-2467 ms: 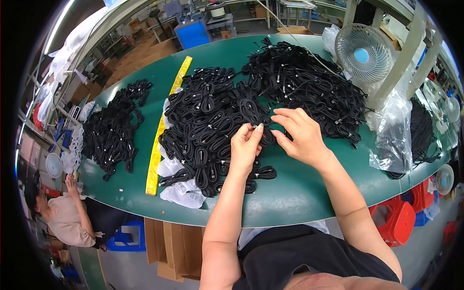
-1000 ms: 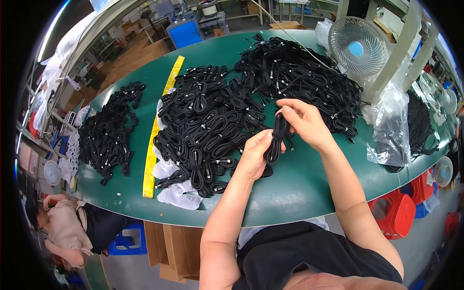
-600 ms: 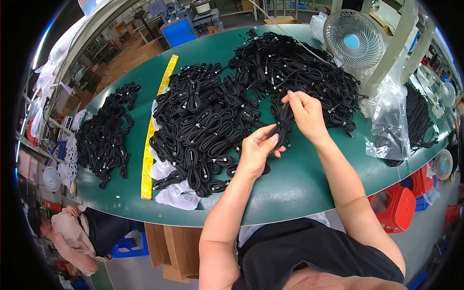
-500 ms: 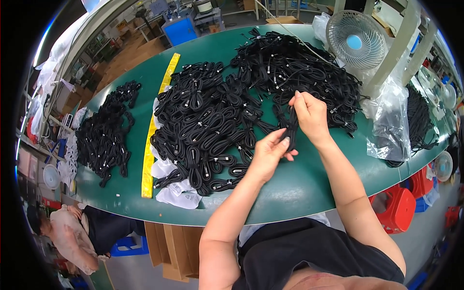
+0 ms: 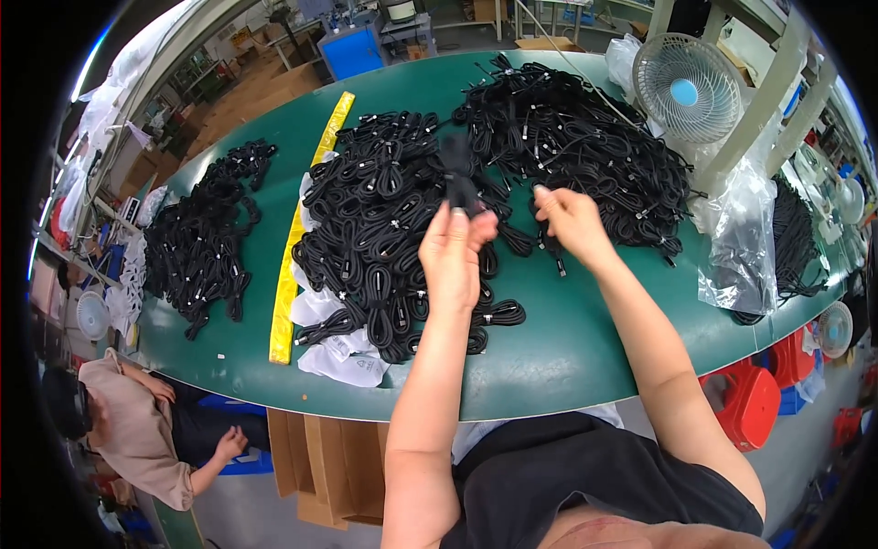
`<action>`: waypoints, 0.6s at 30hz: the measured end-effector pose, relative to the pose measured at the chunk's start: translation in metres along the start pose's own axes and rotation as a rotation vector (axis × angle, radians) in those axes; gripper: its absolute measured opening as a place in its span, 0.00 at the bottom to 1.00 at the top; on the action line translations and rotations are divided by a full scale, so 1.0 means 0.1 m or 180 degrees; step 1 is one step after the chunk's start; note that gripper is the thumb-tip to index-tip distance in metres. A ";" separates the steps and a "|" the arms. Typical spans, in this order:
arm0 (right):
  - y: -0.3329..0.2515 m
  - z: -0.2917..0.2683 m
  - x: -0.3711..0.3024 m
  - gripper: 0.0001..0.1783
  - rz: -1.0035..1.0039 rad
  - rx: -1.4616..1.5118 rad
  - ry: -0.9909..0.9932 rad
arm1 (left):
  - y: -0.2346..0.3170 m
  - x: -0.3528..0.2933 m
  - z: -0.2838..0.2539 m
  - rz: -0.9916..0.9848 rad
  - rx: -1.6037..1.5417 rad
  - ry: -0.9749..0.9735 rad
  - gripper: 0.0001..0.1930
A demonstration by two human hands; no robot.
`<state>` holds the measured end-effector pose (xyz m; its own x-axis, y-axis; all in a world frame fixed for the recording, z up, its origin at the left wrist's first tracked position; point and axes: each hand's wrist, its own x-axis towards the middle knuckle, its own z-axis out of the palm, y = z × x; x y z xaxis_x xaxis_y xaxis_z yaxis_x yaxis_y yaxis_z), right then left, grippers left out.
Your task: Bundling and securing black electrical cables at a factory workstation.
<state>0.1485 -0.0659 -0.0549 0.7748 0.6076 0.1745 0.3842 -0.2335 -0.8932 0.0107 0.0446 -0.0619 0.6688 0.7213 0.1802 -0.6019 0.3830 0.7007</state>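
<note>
My left hand [image 5: 453, 247] is closed on a coiled black cable bundle [image 5: 457, 169], smeared by motion, above the middle heap of bundled cables [image 5: 366, 238]. To its right my right hand [image 5: 574, 222] pinches a black cable [image 5: 546, 236] whose end with a connector hangs below the fingers. It sits at the near edge of the far right heap of loose black cables [image 5: 567, 128]. Exactly how the fingers grip this cable is partly hidden.
A yellow strip [image 5: 297, 256] parts the middle heap from a smaller cable pile [image 5: 201, 247] on the left. A fan [image 5: 684, 87] and clear plastic bags [image 5: 736, 247] stand at the right. An open cardboard box [image 5: 338, 467] is below the table edge, near a seated person [image 5: 137, 421].
My hands have moved apart. The left one has carried the cable bundle left and away over the middle heap; the right one has come slightly nearer and now pinches another cable.
</note>
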 end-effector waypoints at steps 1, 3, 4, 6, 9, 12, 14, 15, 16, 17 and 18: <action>0.00 0.09 0.01 0.28 0.0014 -0.0081 -0.0080 | 0.05 0.03 0.00 0.0137 -0.0229 0.0122 0.14; -0.05 0.29 0.14 0.27 -0.0023 -0.0448 -0.0228 | 0.01 0.05 -0.16 0.0140 -0.0342 0.0122 0.15; -0.09 0.36 0.22 0.26 0.0070 -0.0667 -0.0328 | -0.03 0.03 -0.16 -0.0149 -0.0486 0.0127 0.14; -0.13 0.50 0.39 0.23 0.0313 -0.1046 -0.0625 | -0.05 0.01 -0.18 -0.0697 -0.0616 0.0080 0.11; 0.09 0.61 0.63 0.18 0.0374 -0.1444 -0.0679 | -0.13 0.04 -0.24 -0.0874 -0.0694 -0.0391 0.10; 0.10 0.49 0.59 0.14 0.0282 -0.0950 -0.0544 | -0.15 0.03 -0.32 -0.1237 -0.0385 -0.0244 0.11; 0.06 0.29 0.39 0.13 0.0183 -0.0276 -0.0414 | -0.13 0.00 -0.27 -0.1625 -0.0004 -0.0101 0.13; -0.06 0.14 0.24 0.13 0.0204 0.0069 -0.0441 | -0.13 -0.01 -0.24 -0.1747 0.0115 -0.0181 0.15; -0.21 0.00 0.09 0.12 0.0357 0.0161 -0.0508 | -0.14 -0.03 -0.19 -0.1859 0.0143 -0.0254 0.17; -0.30 -0.10 -0.05 0.12 0.0374 0.0139 -0.0503 | -0.15 -0.05 -0.15 -0.1989 0.0177 -0.0329 0.18; -0.37 -0.18 -0.19 0.12 0.0357 0.0450 -0.0648 | -0.14 -0.08 -0.10 -0.2015 0.0157 -0.0333 0.18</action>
<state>0.1287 -0.0831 -0.0180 0.6861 0.7275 -0.0032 0.2166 -0.2084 -0.9538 0.0099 0.0394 -0.0798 0.9285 0.3034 -0.2141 -0.0576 0.6874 0.7240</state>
